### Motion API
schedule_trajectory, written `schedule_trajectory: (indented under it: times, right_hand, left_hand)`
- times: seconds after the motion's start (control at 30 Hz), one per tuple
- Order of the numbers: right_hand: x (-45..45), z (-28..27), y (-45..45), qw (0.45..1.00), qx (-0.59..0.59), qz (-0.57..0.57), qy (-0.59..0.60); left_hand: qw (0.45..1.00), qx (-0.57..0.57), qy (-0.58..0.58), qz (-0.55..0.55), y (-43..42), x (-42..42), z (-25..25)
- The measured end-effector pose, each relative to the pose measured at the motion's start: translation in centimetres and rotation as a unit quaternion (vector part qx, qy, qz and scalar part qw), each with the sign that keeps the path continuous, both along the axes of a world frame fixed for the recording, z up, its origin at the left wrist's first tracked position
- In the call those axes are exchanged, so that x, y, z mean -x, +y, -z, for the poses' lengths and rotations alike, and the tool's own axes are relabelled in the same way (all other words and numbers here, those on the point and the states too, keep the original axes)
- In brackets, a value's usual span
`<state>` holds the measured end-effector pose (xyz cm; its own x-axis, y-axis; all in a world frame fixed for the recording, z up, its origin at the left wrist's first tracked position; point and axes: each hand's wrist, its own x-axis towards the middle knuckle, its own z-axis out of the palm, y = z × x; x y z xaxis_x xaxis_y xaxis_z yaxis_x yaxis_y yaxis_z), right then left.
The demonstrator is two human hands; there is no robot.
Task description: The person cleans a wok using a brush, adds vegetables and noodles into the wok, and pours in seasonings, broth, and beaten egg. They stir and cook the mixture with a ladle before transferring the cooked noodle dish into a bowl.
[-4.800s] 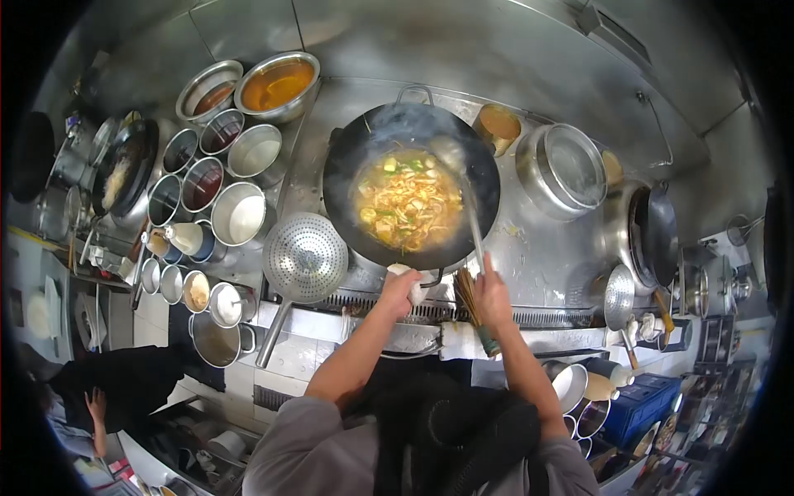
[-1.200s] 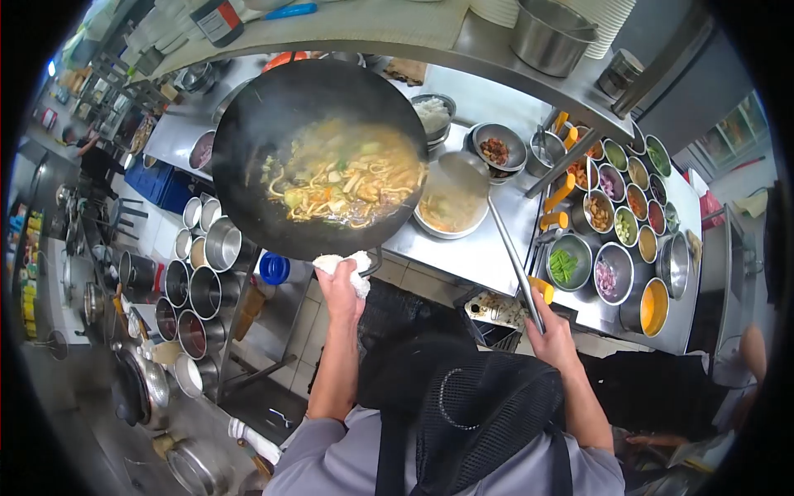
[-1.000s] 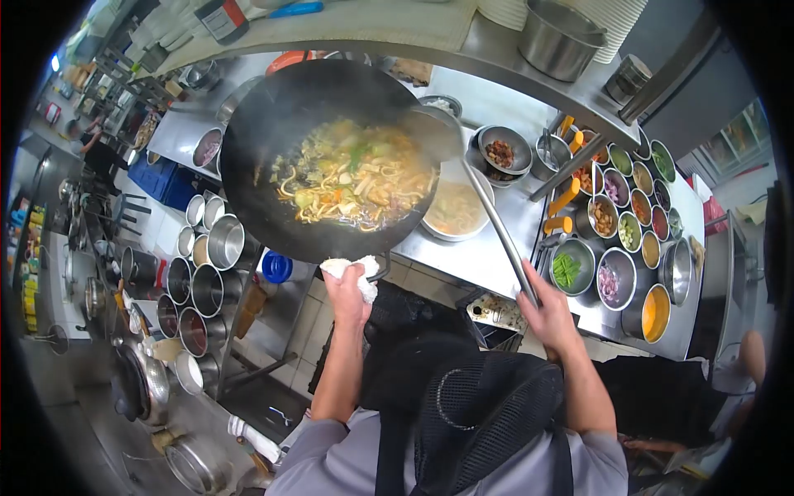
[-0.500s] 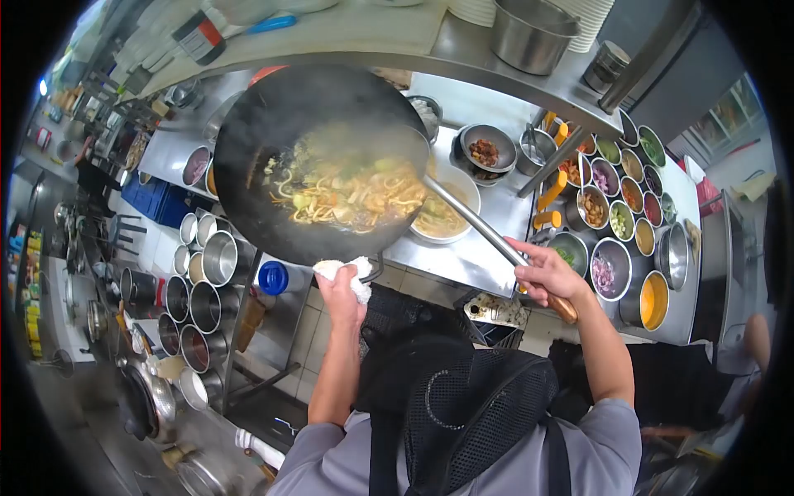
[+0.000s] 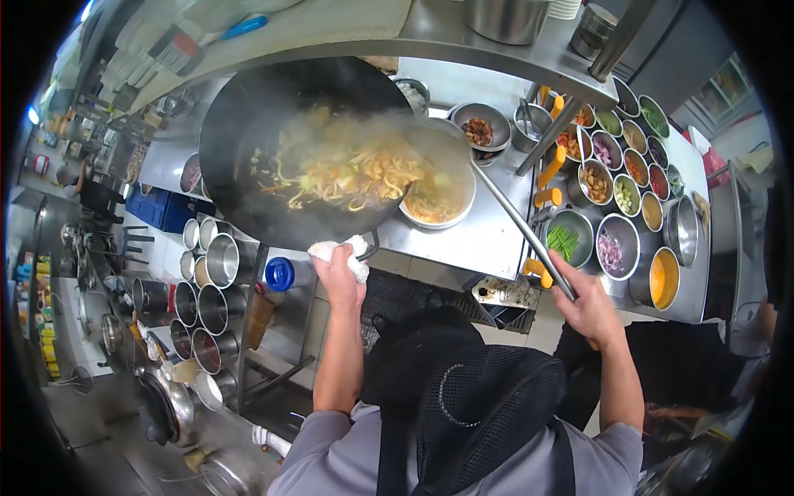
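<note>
My left hand grips a white cloth at the near handle of a large black wok, which is tilted toward the right. Steaming noodles with vegetables lie in the wok. In my right hand is the long metal handle of a ladle. The ladle's bowl is over a white bowl at the wok's right edge, blurred by steam. Noodles and broth show in that white bowl.
Tubs of cut vegetables, one with red onion, stand at the right, with an orange sauce pot. A steel shelf crosses the top. Metal pots and a blue-lidded container are at left. Another person's dark clothing shows at lower right.
The ladle has moved from the wok's right edge to over the white bowl, my right hand shifting right and down. The wok sits slightly further left in view. Steam is thicker.
</note>
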<state>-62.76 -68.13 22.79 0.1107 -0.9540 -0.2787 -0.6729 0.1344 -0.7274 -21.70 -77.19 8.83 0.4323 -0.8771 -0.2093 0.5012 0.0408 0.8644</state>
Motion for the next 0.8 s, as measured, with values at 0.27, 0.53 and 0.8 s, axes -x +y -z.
schedule_trajectory:
  times: [0.27,0.53,0.8]
  right_hand:
    - [-7.3,7.2,-9.8,0.943,0.296,-0.110,0.101]
    - [-4.4,6.2,-12.6,0.912,0.289,-0.187,0.222]
    - [0.7,3.2,-4.6,0.905,0.240,-0.161,0.311]
  left_hand:
    - [1.000,-0.004,0.000,0.004,2.0,-0.3,-1.2]
    - [1.000,-0.018,-0.013,-0.010,3.0,-1.3,-0.4]
    - [1.000,-0.001,-0.007,0.003,1.3,-1.1,-0.6]
